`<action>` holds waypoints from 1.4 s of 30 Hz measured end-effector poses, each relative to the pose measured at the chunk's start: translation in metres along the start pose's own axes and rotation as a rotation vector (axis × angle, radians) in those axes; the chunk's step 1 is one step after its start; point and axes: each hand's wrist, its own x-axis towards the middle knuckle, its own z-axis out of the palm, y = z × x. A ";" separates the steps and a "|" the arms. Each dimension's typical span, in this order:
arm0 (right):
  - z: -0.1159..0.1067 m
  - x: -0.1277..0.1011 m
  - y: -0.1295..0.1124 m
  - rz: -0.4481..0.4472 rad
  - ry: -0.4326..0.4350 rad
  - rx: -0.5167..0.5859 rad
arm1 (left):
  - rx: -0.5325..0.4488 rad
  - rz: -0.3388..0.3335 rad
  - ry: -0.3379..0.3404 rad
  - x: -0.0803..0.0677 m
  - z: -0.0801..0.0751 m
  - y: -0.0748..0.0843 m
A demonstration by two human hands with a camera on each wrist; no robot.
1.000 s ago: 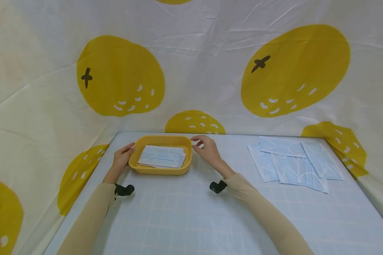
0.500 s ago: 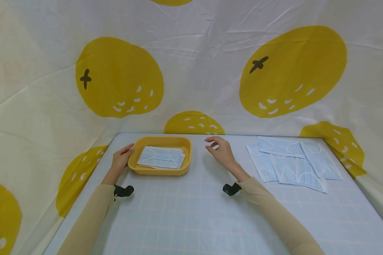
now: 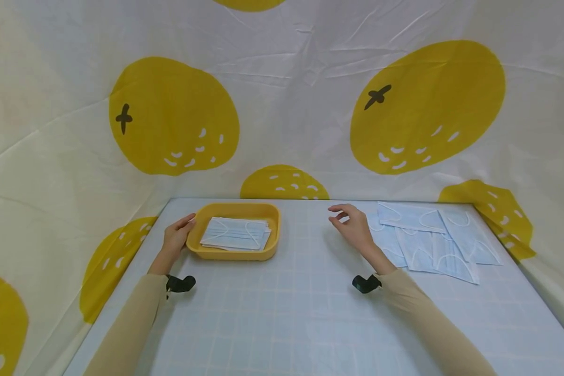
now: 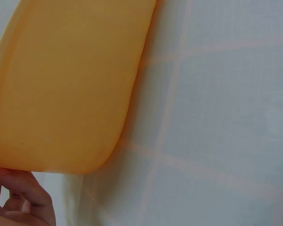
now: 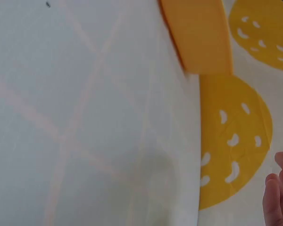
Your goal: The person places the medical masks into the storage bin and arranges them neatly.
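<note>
A yellow tray (image 3: 236,254) stands on the table at the back left and holds a flat stack of light blue face masks (image 3: 235,233). My left hand (image 3: 177,236) rests against the tray's left wall, thumb by the rim; the left wrist view shows its fingertips (image 4: 34,198) at the tray (image 4: 66,94) wall. My right hand (image 3: 352,221) hovers over the table with loosely curled fingers and holds nothing. It is just left of several more masks (image 3: 434,237) spread at the back right. The right wrist view shows only its fingertips (image 5: 277,202) and one end of the tray (image 5: 198,37).
The table (image 3: 282,313) has a pale blue grid cover. White cloth with large yellow fruit prints (image 3: 174,115) hangs close round the back and both sides. A black wrist-camera mount sits on each sleeve.
My right hand has left the tray's right rim and moved right across the table to the edge of the spread masks. The left hand and the tray stayed put.
</note>
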 end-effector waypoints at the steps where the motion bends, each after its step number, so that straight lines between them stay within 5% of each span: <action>1: -0.004 -0.001 0.002 0.010 0.000 -0.012 | -0.003 -0.002 0.001 0.000 0.000 0.000; 23: -0.066 -0.031 0.052 -0.048 0.088 -0.205 | -0.006 0.007 -0.004 -0.005 -0.002 0.003; 36: -0.100 -0.046 0.084 0.264 0.042 -0.203 | 0.002 0.010 -0.015 -0.005 -0.002 0.002; 42: -0.117 -0.051 0.092 0.317 0.053 -0.227 | -0.006 -0.007 -0.009 -0.002 -0.001 0.001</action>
